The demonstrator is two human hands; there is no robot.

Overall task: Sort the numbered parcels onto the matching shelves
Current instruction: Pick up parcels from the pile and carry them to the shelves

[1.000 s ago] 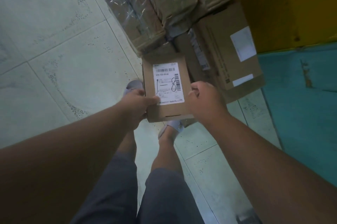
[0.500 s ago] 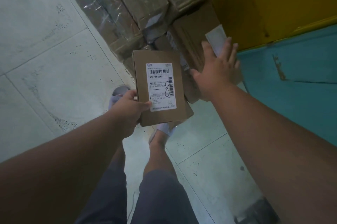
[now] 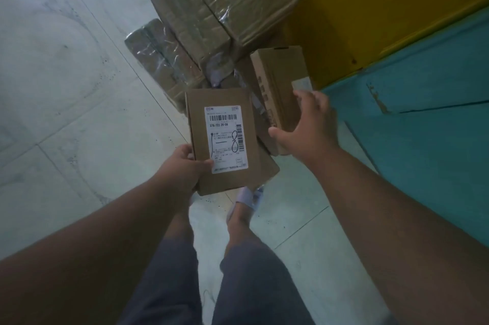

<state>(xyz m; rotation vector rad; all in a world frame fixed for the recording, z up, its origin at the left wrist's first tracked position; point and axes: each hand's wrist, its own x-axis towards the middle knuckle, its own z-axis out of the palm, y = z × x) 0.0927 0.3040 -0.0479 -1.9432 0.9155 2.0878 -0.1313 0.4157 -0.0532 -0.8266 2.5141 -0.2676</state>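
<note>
Gripping the parcel marked 8 (image 3: 227,139) by its near-left corner, our left hand (image 3: 182,168) holds it above our feet. Our right hand (image 3: 308,126) grasps a second box (image 3: 277,86), hiding its label. Taped cartons (image 3: 211,20) run past the top edge; bare floor (image 3: 66,86) lies left.

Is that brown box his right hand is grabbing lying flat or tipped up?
Tipped up. The brown box stands on edge, its narrow side facing the camera, with the right hand curled round its lower end.
</note>
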